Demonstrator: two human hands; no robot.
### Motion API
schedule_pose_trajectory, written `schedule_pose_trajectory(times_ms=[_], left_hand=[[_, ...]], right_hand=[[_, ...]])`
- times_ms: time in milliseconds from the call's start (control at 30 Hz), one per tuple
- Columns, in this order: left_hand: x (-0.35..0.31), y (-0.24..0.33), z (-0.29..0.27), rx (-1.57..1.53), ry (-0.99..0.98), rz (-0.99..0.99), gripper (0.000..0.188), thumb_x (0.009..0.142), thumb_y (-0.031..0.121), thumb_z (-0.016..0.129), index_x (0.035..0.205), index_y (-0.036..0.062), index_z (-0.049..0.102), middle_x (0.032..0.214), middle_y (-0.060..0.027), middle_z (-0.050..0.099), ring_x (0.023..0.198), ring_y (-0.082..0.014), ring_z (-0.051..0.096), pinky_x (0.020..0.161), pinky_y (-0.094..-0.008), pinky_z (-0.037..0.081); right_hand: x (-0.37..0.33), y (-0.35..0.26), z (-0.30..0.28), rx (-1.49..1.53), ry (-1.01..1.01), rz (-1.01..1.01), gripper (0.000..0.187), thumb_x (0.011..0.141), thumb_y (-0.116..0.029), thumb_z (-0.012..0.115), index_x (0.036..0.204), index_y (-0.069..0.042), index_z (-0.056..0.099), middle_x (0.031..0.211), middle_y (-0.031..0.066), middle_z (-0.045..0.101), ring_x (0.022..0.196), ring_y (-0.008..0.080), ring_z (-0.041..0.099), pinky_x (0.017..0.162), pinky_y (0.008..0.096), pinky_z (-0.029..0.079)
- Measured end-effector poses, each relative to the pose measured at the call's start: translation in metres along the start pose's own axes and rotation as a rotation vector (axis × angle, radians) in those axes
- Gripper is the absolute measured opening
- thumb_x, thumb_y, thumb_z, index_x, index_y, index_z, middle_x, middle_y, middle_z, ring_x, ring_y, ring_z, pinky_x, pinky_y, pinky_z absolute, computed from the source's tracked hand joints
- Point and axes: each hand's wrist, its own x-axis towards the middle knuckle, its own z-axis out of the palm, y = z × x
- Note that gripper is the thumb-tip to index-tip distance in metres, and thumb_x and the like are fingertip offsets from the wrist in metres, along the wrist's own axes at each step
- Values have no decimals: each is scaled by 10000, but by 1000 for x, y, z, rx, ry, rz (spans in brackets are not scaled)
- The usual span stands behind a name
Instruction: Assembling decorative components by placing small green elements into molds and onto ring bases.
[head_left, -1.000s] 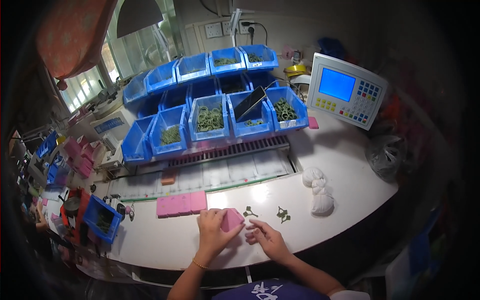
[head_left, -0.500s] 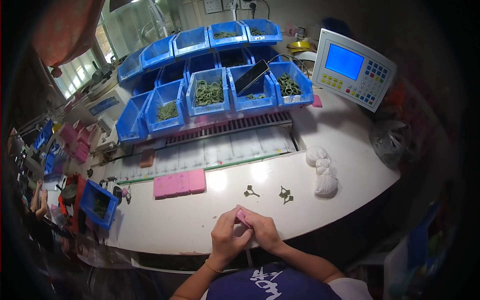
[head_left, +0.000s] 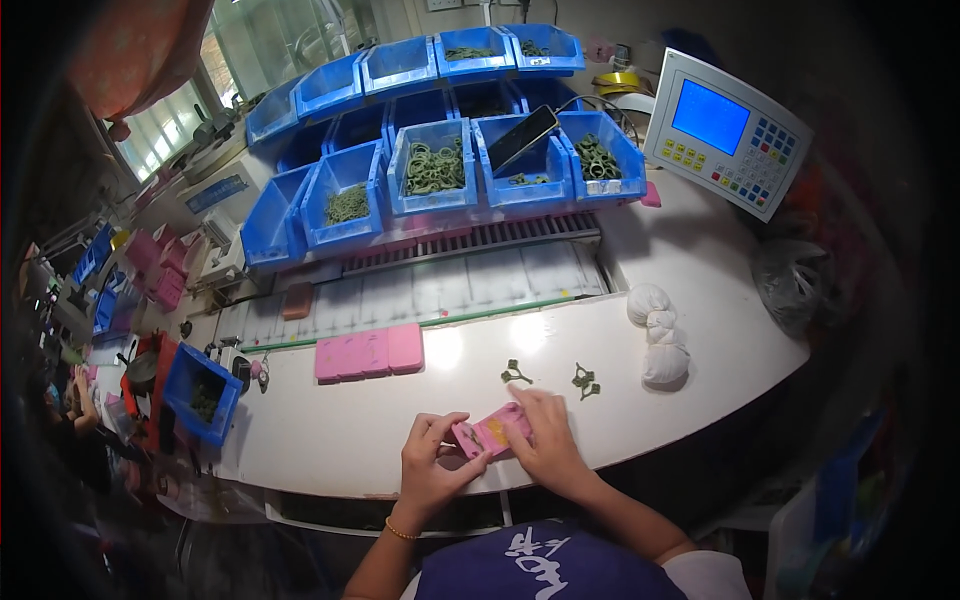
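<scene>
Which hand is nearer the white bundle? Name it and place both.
Right. The right hand is below and left of the white bundle in view; the left hand is farther left, gripping the pink piece.

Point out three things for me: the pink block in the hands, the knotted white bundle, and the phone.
Pink block (head_left: 494, 431): head view, the yellowish patch near its middle.
White bundle (head_left: 661, 337): head view, its middle section.
Phone (head_left: 523, 138): head view, its dark face.
</scene>
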Motion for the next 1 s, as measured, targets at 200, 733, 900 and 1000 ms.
schedule_pose_trajectory(times_ms=[200,733,900,1000], left_hand=[[15,15,21,185,-28,156,514,704,194,838,1153,49,634,1080,-110,599,806,-208,654,660,-313,554],[22,27,25,431,-195,220,635,672,184,776,1277,96,601,1067,-128,607,969,-289,613,829,-402,516],[22,26,23,473,-199,250,621,686,197,792,1269,97,605,1080,-128,592,927,-276,622,796,-389,529],[22,27,18,329,-123,153,555,717,165,813,1231,73,624,1065,-113,548,811,-191,626,691,-310,554]], right_hand=[[10,4,-23,251,-200,92,234,885,-91,660,1106,-20,683,948,109,659,770,153,633,672,279,511],[28,3,-47,209,-371,177,126,850,-94,700,876,29,708,782,99,698,687,114,652,627,256,521],[22,9,-39,127,-146,133,148,844,-50,616,964,1,686,817,140,653,685,208,642,649,316,521],[29,4,-32,-102,142,-134,258,859,13,529,1090,-4,644,917,156,640,763,216,638,702,321,516]])
